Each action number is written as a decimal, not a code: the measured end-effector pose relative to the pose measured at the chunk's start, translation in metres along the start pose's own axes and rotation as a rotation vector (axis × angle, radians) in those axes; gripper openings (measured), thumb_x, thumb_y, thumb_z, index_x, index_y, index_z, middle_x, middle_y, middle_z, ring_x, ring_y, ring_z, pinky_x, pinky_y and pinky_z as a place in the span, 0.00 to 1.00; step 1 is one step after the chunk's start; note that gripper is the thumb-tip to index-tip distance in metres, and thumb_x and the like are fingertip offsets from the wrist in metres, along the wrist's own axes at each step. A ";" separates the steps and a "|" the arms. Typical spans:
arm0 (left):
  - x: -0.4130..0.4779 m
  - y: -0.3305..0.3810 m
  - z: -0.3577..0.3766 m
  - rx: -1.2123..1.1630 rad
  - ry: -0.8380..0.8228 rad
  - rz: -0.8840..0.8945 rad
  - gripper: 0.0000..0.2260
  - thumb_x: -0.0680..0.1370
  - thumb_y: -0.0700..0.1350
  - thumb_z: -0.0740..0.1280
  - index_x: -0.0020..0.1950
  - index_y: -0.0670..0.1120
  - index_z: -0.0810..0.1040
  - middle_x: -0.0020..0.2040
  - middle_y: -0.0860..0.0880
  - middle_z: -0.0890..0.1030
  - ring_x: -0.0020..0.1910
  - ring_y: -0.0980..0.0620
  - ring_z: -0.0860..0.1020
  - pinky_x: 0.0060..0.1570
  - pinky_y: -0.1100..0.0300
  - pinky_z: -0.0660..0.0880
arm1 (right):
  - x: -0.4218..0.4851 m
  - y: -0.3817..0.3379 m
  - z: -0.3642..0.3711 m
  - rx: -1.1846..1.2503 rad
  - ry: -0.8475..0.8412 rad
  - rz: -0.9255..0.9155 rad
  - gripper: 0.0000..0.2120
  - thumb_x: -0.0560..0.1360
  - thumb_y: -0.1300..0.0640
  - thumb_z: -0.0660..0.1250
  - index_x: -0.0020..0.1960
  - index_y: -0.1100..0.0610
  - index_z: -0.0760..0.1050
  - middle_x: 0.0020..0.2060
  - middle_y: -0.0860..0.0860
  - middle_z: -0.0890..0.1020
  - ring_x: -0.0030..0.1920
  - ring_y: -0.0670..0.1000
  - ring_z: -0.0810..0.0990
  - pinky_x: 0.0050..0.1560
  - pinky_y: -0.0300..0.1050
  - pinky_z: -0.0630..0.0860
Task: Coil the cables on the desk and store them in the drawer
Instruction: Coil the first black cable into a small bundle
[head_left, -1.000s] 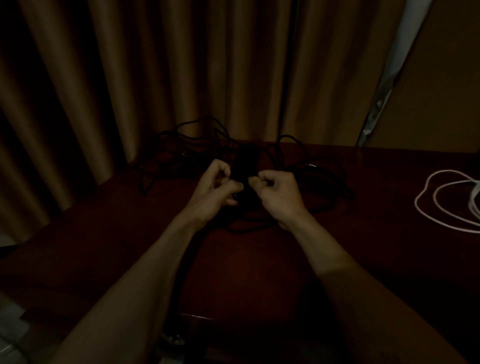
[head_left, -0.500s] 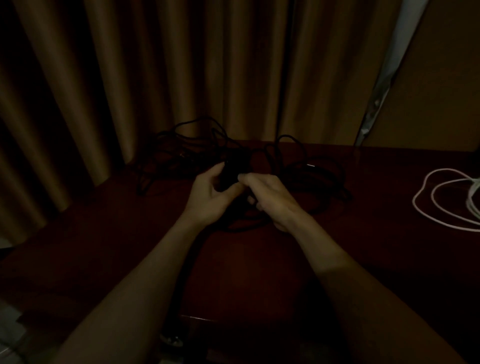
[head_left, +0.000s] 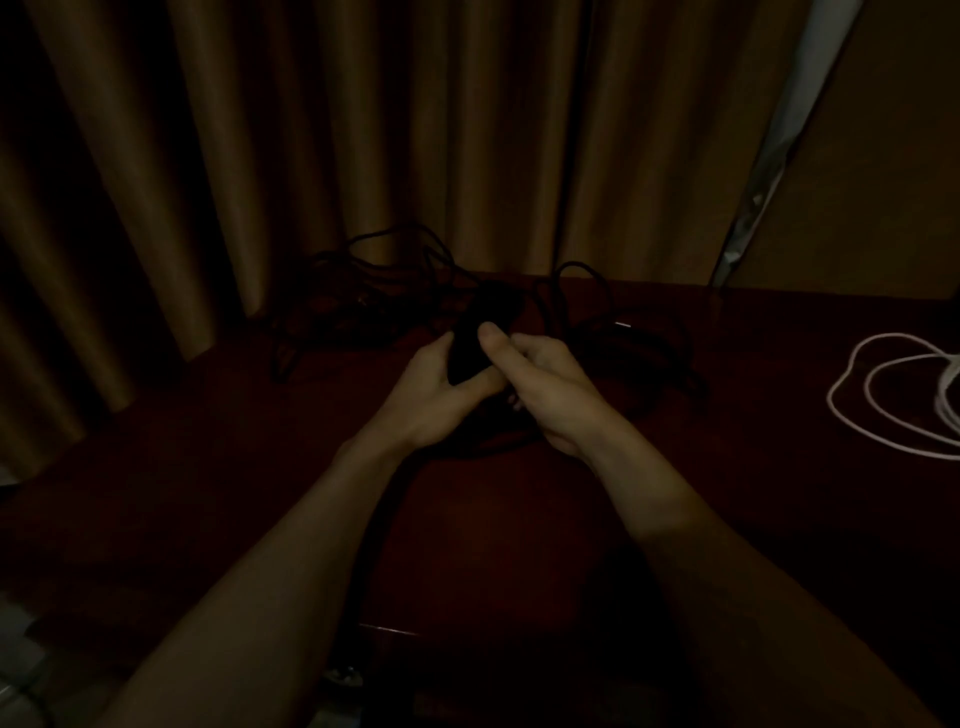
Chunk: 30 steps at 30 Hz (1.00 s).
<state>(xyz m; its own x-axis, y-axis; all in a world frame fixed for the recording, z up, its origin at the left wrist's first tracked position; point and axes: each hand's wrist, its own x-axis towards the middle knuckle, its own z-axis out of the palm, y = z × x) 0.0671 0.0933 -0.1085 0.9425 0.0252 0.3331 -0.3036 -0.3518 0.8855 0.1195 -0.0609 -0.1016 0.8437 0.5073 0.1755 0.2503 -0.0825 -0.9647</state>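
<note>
- A brown curtain (head_left: 363, 156) is hanging in deep vertical folds behind the far edge of the table (head_left: 519, 519) and is running down past its left edge.
- A plain tan wall panel (head_left: 883, 182) is standing beyond the table's far right corner.
- A pale narrow strip (head_left: 779, 156) is slanting down between curtain and panel, reaching the table's far edge.
- Pale blurred shapes (head_left: 15, 649) are lying below the table's near left corner, too dim to identify.
- A small shiny object (head_left: 343, 675) is glinting just below the near edge.
</note>
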 end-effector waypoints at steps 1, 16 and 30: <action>0.000 0.000 0.000 -0.029 -0.017 0.015 0.11 0.83 0.47 0.69 0.62 0.44 0.79 0.51 0.53 0.86 0.51 0.56 0.84 0.51 0.62 0.78 | 0.000 -0.002 0.001 0.016 0.009 0.000 0.19 0.83 0.39 0.61 0.54 0.55 0.81 0.36 0.39 0.83 0.36 0.38 0.79 0.35 0.32 0.72; -0.002 0.000 0.004 0.231 0.211 0.122 0.05 0.77 0.47 0.73 0.51 0.49 0.83 0.43 0.53 0.86 0.41 0.54 0.85 0.42 0.47 0.83 | 0.003 -0.003 -0.001 -0.124 0.086 0.053 0.36 0.67 0.28 0.75 0.62 0.54 0.82 0.52 0.47 0.87 0.50 0.42 0.86 0.55 0.44 0.83; 0.004 -0.009 0.007 0.608 0.211 0.178 0.26 0.74 0.64 0.67 0.66 0.50 0.79 0.41 0.57 0.83 0.36 0.59 0.81 0.31 0.60 0.74 | -0.002 -0.005 -0.008 -0.035 0.072 0.110 0.16 0.75 0.45 0.76 0.54 0.57 0.85 0.47 0.50 0.89 0.50 0.49 0.88 0.58 0.53 0.83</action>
<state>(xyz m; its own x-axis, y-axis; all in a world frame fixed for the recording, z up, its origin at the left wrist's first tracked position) 0.0750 0.0902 -0.1177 0.8189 0.0792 0.5684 -0.2609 -0.8308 0.4917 0.1204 -0.0683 -0.0951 0.8985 0.4309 0.0835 0.1694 -0.1649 -0.9716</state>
